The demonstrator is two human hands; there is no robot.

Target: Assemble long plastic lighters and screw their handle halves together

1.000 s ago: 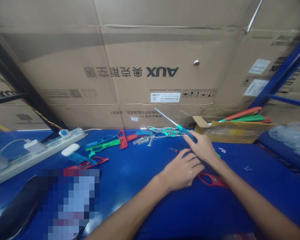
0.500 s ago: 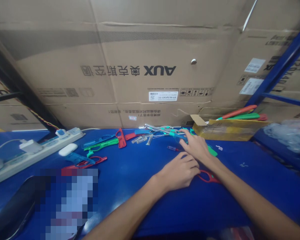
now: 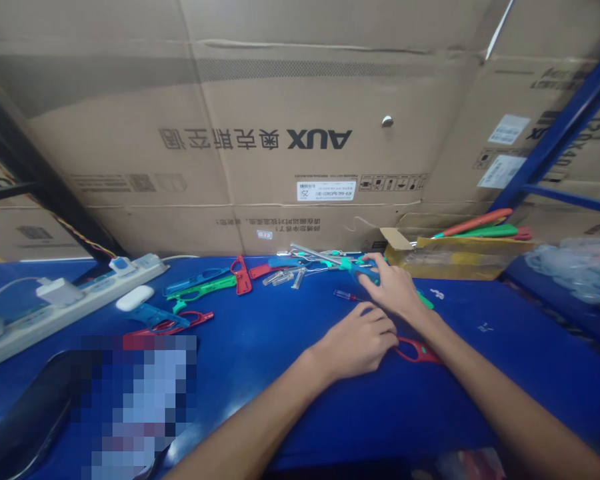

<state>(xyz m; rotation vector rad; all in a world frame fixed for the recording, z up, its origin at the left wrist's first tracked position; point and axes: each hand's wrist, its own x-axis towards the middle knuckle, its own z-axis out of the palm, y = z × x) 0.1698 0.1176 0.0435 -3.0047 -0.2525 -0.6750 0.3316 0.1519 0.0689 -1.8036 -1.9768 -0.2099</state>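
My left hand (image 3: pixel 359 339) is closed, its fingers curled down at the end of a red plastic handle (image 3: pixel 419 351) with an oval opening. The tips of those fingers are hidden, and the handle sticks out to their right. Farther back, my right hand (image 3: pixel 393 288) has thumb and forefinger around the blue handle of a tool (image 3: pixel 364 272) with a green collar and a thin metal shaft pointing left. Under my right wrist a green piece (image 3: pixel 425 300) shows in part. A small clear screwdriver (image 3: pixel 345 295) lies just left of my right hand.
Loose blue, green and red plastic handles (image 3: pixel 200 288) lie to the left, near a white power strip (image 3: pixel 95 293). Several small clear pieces (image 3: pixel 283 277) sit mid-table. An open carton (image 3: pixel 460 260) with coloured handles stands back right, beside a clear plastic bag (image 3: pixel 570 270). Cardboard walls the back.
My right thumb and forefinger have closed around the blue-handled tool, which has shifted slightly. My left hand and the red handle have hardly moved.
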